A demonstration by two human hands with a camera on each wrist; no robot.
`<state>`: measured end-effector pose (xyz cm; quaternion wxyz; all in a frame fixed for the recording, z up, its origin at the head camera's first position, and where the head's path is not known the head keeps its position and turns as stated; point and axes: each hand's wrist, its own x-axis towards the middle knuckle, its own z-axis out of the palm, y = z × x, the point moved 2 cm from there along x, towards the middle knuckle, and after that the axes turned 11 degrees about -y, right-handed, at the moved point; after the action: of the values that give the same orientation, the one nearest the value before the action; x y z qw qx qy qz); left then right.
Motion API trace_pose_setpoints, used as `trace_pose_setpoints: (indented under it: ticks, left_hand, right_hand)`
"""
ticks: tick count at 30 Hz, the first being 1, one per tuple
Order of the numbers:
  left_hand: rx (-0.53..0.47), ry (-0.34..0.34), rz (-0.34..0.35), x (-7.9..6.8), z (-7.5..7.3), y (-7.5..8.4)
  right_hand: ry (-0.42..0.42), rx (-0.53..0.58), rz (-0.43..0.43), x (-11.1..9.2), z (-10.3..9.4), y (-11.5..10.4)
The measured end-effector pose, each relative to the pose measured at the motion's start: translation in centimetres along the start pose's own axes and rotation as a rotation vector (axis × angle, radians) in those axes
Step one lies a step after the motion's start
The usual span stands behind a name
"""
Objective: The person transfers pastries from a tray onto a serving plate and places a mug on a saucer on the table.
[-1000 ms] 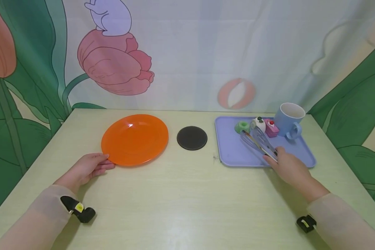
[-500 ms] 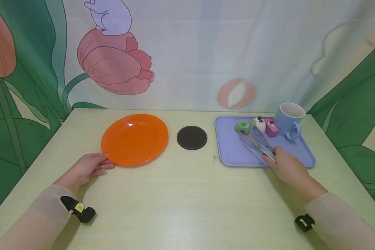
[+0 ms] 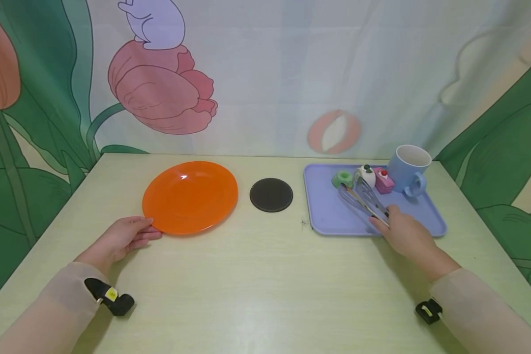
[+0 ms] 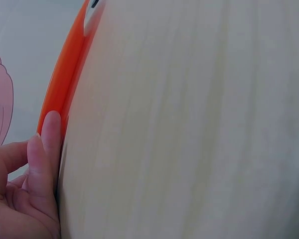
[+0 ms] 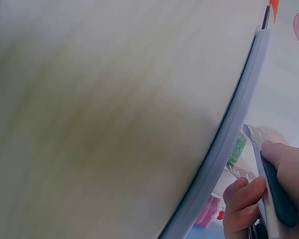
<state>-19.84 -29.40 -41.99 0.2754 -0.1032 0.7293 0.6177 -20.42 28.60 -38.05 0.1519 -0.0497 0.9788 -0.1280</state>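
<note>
My left hand [image 3: 126, 237] pinches the near left rim of an orange plate [image 3: 190, 196], thumb on top and fingers underneath. The left wrist view shows those fingers [image 4: 40, 169] against the plate's edge [image 4: 65, 79]. Over the purple tray [image 3: 332, 221], my right hand [image 3: 408, 235] holds metal tongs [image 3: 364, 200] with slotted, fork-like ends spread apart. Just beyond the tips sit a green ring-shaped toy [image 3: 342, 179] and a white toy cake [image 3: 365, 175] with a dark topping. A pink cake slice [image 3: 384, 181] is beside them. Dark grips show on the tongs [image 5: 278, 194] in the right wrist view.
A blue mug [image 3: 409, 167] stands in the tray's far right corner, handle facing the near right. Between plate and tray lies a round black coaster [image 3: 271, 195]. A printed curtain [image 3: 256, 78] hangs behind the table [image 3: 265, 285].
My right hand has shifted slightly left with the tongs, whose tips stay close to the green ring and white cake. The left hand and the plate keep their place.
</note>
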Motion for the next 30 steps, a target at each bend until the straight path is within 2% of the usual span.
trace_pose_setpoints:
  ticks: [17, 30]
  left_hand:
    - [-0.013, -0.014, 0.020, -0.2, -0.1, -0.1]
    - [-0.006, -0.003, 0.006, 0.0, -0.2, -0.1]
  right_hand:
    - [-0.042, -0.016, 0.020, 0.9, -0.1, -0.1]
    - [-0.077, -0.024, 0.052, 1.4, -0.3, -0.2]
